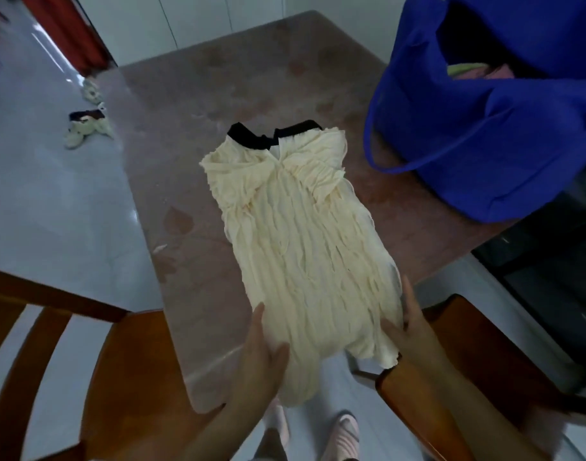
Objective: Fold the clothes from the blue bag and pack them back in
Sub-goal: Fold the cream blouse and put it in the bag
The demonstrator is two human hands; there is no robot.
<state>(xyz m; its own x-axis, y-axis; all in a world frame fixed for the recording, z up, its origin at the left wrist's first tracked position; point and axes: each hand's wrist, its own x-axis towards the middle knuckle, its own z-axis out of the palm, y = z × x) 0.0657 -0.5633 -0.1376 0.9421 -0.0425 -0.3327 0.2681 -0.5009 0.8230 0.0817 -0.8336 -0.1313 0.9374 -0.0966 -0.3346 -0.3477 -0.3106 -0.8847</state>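
A cream pleated garment point(295, 227) with a black collar lies lengthwise on the reddish-brown table point(192, 134), its near end hanging over the front edge. My left hand point(263, 354) holds the near left edge, thumb on top of the fabric and fingers along its side. At the near right edge my right hand point(406, 324) holds the cloth the same way. The blue bag point(484, 134) stands open at the table's far right corner, with pink and green clothes showing inside.
A wooden chair point(128, 377) stands at the near left and another point(478, 354) at the near right of the table. Small cream items point(85, 128) lie on the grey floor to the left. My feet point(318, 427) show below the garment.
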